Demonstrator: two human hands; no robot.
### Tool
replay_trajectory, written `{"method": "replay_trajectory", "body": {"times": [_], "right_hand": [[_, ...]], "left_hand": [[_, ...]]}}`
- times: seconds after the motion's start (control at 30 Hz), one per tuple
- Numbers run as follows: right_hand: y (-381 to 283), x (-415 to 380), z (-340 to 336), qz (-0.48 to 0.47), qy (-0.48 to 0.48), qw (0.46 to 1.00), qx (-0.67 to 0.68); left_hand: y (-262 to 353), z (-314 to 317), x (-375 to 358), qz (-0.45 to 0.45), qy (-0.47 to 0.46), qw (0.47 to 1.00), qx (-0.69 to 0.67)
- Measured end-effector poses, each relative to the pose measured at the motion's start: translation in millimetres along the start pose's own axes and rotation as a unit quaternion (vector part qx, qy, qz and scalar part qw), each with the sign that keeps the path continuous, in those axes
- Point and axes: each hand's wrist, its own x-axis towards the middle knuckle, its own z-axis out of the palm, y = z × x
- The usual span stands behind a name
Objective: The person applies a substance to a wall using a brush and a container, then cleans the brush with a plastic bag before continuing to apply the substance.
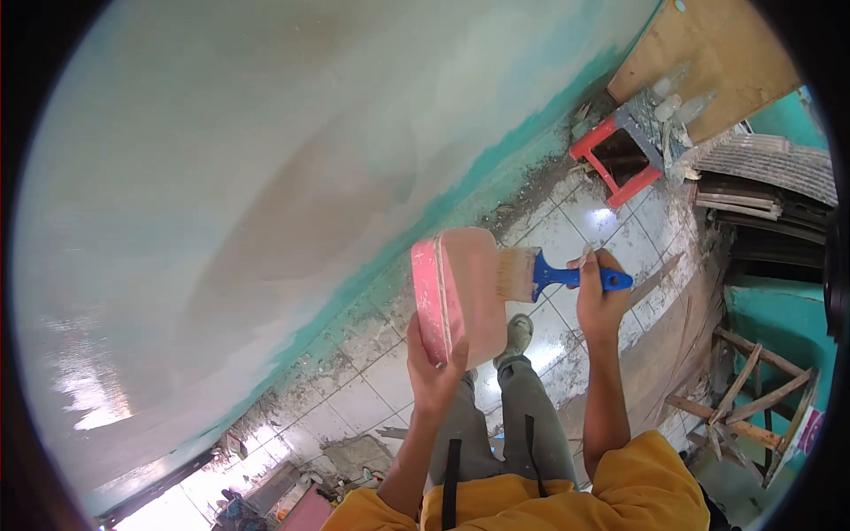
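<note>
My left hand (434, 376) grips a pink plastic container (429, 288) from below, thumb on one side and fingers on the other. Pale paint smears mark its outer wall, and it is tilted in front of me. In my right hand (602, 296) is a wide paintbrush (544, 275) with a blue handle, the fingers closed round the grip. Its light bristles overlap the right edge of the container. To the left rises a wall (266, 159) with a wet-looking whitish coat over teal.
A red and grey stool (633, 188) with plastic bottles (668, 106) stands by the wall. Stacked corrugated sheets (761, 168) and a wooden frame (748, 398) are at the right. Debris litters the white tiled floor (367, 403). A plywood board (717, 53) leans at the back.
</note>
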Motion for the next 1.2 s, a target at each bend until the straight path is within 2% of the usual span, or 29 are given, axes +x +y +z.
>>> {"method": "replay_trajectory", "body": {"times": [0.07, 0.13, 0.2, 0.27, 0.3, 0.33, 0.4, 0.5, 0.6, 0.63, 0.67, 0.77, 0.87, 1.0, 1.07, 1.13, 1.2], "right_hand": [[7.3, 21.8, -4.6, -0.011, -0.001, 1.000, 0.005], [12.2, 44.2, -0.7, 0.029, 0.068, 0.996, 0.045], [31.4, 59.3, 12.6, 0.036, 0.064, 0.995, 0.060], [44.0, 71.0, 40.5, 0.082, 0.078, 0.972, 0.206], [50.1, 76.0, 52.7, 0.109, 0.040, 0.960, 0.256], [51.0, 79.1, 70.0, 0.106, 0.041, 0.960, 0.256], [53.0, 89.4, 110.4, 0.107, 0.046, 0.921, 0.373], [60.7, 103.4, 156.8, 0.119, 0.033, 0.895, 0.428], [88.7, 103.2, 192.7, 0.144, 0.040, 0.891, 0.429], [114.6, 104.3, 201.3, 0.122, 0.040, 0.912, 0.389], [135.7, 102.8, 206.6, 0.123, 0.045, 0.911, 0.392], [160.8, 103.2, 214.1, 0.162, 0.065, 0.930, 0.324], [132.6, 100.4, 203.2, 0.171, 0.068, 0.940, 0.289], [-0.3, 104.1, 184.8, 0.086, 0.059, 0.945, 0.309], [-36.4, 105.9, 173.8, 0.056, 0.067, 0.937, 0.338], [-48.7, 106.7, 163.2, 0.024, 0.092, 0.919, 0.382], [-14.3, 106.8, 169.3, 0.016, 0.087, 0.910, 0.405]], "left_hand": [[6.0, 3.9, -1.2, -0.007, 0.012, 1.000, -0.014], [8.2, 4.3, 0.7, -0.013, 0.023, 0.999, -0.026], [0.8, -2.1, 0.6, -0.032, 0.043, 0.998, -0.046], [4.7, -12.6, 4.7, -0.035, 0.040, 0.997, -0.055], [5.2, -18.7, 6.0, -0.041, 0.042, 0.996, -0.065], [2.4, -27.0, 6.9, -0.039, 0.041, 0.996, -0.067], [-3.7, -42.2, 14.9, -0.022, 0.047, 0.997, -0.049], [-3.3, -58.7, 24.1, -0.018, 0.048, 0.996, -0.067], [-11.2, -74.0, 31.5, -0.016, 0.043, 0.997, -0.065], [-15.4, -78.0, 33.5, -0.017, 0.043, 0.997, -0.069], [-18.5, -81.7, 34.9, -0.019, 0.042, 0.996, -0.072], [-16.7, -82.2, 38.9, -0.026, 0.059, 0.996, -0.056], [-24.5, -85.2, 38.1, -0.025, 0.062, 0.996, -0.054], [-5.2, -78.0, 35.3, -0.029, 0.045, 0.996, -0.074], [1.7, -72.2, 30.5, -0.036, 0.056, 0.995, -0.078], [1.9, -70.4, 27.8, -0.036, 0.054, 0.995, -0.082], [0.0, -67.2, 24.7, -0.038, 0.055, 0.994, -0.088]]}}
